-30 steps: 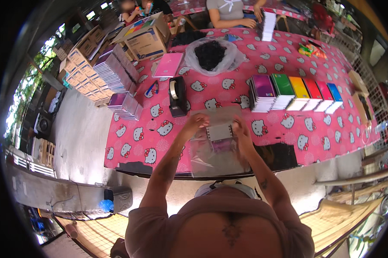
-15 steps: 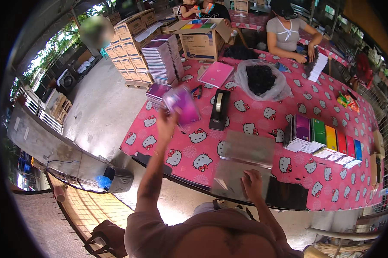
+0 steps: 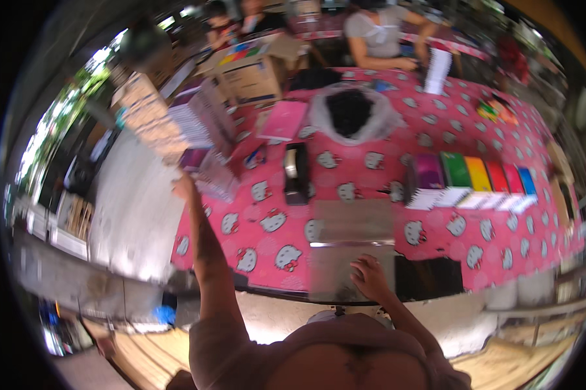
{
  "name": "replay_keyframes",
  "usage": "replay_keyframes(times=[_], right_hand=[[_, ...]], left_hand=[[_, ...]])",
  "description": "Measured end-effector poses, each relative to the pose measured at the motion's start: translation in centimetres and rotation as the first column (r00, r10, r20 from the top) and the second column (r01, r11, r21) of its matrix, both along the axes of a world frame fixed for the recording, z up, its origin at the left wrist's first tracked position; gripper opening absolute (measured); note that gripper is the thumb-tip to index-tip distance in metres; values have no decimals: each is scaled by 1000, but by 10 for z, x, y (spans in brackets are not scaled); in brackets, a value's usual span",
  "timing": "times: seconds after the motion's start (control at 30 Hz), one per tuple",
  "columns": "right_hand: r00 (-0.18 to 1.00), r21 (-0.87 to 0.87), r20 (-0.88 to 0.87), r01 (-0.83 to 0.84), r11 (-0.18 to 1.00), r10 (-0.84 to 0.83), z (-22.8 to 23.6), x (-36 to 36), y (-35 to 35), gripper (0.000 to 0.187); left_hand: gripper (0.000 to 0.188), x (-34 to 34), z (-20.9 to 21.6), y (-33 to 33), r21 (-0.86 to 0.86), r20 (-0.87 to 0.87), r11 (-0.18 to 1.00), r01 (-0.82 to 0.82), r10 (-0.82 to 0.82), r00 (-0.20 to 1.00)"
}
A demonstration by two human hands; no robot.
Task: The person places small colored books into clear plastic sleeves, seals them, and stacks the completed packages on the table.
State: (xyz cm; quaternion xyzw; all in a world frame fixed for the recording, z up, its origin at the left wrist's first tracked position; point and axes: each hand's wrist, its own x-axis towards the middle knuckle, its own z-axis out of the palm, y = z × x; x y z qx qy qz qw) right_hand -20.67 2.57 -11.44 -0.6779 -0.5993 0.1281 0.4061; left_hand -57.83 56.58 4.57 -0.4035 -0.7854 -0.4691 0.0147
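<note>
My left hand (image 3: 183, 186) reaches to the near left side of a short stack of purple notebooks (image 3: 216, 177); blur hides whether its fingers still grip one. Behind that rises a taller notebook stack (image 3: 205, 117). My right hand (image 3: 369, 276), fingers loosely bent and apart, rests over clear plastic sheets (image 3: 352, 221) at the table's front edge, holding nothing I can see. Beyond the sheets stands a black tape dispenser (image 3: 297, 175) with a roll of tape in it.
Colored notebooks (image 3: 478, 182) stand in a row at right on the pink patterned table (image 3: 280, 227). A plastic bag of black material (image 3: 348, 114), a pink notebook (image 3: 285, 120) and an open carton (image 3: 250, 78) lie farther back. Stacked boxes (image 3: 146, 114) stand left. A co-worker (image 3: 384, 39) handles notebooks across the table.
My left hand has carried a purple notebook left to the short stack. The view has swung left, shifting the table. My right hand stays over the plastic sheets.
</note>
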Motion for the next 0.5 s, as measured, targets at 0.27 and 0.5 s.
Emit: replay_keyframes(times=[0.27, 0.5], right_hand=[[835, 148, -449, 422, 895, -319, 5, 149, -29, 41], [538, 314, 218, 752, 580, -815, 67, 411, -182, 67]], left_hand=[[29, 337, -25, -275, 145, -68, -227, 963, -973, -219], [53, 564, -17, -524, -201, -189, -661, 723, -698, -691]])
